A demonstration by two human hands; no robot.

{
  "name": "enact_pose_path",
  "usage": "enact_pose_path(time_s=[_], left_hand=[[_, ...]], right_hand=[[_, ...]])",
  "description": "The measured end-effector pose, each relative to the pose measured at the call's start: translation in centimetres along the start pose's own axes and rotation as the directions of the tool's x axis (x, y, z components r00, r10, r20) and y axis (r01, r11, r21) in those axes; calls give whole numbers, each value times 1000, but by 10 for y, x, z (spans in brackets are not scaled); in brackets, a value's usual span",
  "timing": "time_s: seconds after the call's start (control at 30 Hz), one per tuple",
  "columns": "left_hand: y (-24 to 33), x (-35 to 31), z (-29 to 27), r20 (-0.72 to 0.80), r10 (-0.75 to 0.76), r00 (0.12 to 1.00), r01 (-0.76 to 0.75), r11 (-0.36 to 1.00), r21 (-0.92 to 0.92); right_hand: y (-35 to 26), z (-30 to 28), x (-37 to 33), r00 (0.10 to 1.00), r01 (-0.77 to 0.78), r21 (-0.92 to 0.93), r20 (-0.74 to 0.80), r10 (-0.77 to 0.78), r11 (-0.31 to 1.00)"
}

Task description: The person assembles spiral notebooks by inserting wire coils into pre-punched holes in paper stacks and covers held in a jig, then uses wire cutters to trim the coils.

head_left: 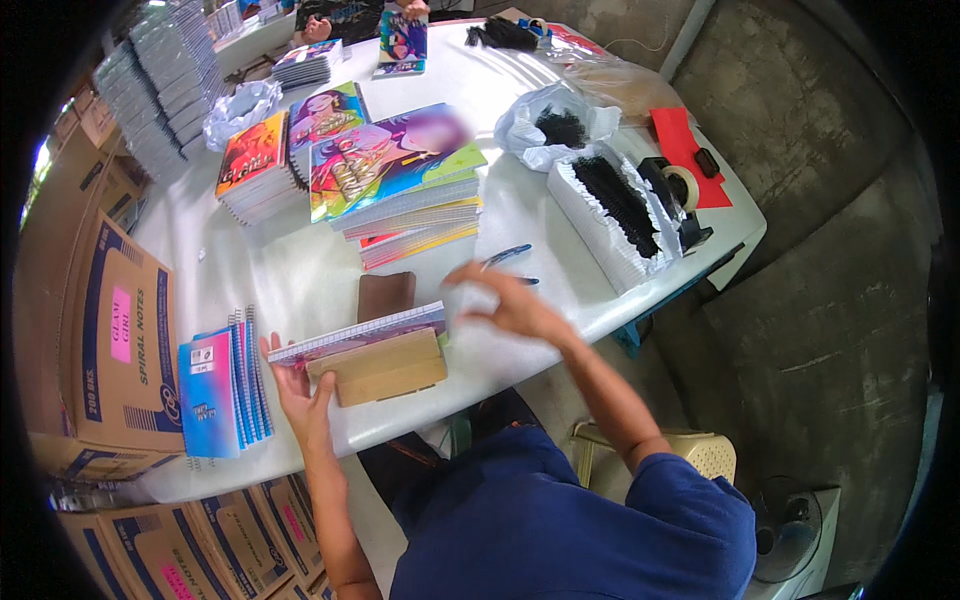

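My left hand (299, 393) grips the left end of an unbound notebook (372, 333), thumb on the near side, fingers behind. The notebook stands on its long edge, with punched holes along its top. Its near side is a plain brown cardboard cover (392, 368). My right hand (517, 308) is raised just off the notebook's right end, its fingers smeared by motion. Whether it holds anything cannot be made out. Behind the notebook lies a dark brown block (386, 296). Two blue pens (507, 256) lie near my right hand.
Spiral-bound notebooks (212, 395) lean at the left beside cardboard boxes (125, 340). Colourful notebook stacks (410, 205) stand farther back. At right are a white box of black spiral coils (612, 215), a bag of coils (558, 128) and a tape dispenser (680, 190). Another person's hands (317, 29) show far off.
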State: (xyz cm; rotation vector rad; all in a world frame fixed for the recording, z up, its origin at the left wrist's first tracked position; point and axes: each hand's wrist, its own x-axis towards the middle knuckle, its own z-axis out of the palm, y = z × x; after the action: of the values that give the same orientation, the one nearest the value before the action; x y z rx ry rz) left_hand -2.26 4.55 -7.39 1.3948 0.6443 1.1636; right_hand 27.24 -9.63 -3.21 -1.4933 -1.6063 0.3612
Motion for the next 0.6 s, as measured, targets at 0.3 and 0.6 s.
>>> enact_pose_path(time_s=[0.3,0.6], left_hand=[[19,-4,-23,-125,52,991,-42,996,83],[34,-17,-22,-200,41,979,-33,999,44]], right_hand=[[137,-201,24,758,-651,-683,-570,317,331],[146,-200,34,872,-474,-826,-391,296,305]])
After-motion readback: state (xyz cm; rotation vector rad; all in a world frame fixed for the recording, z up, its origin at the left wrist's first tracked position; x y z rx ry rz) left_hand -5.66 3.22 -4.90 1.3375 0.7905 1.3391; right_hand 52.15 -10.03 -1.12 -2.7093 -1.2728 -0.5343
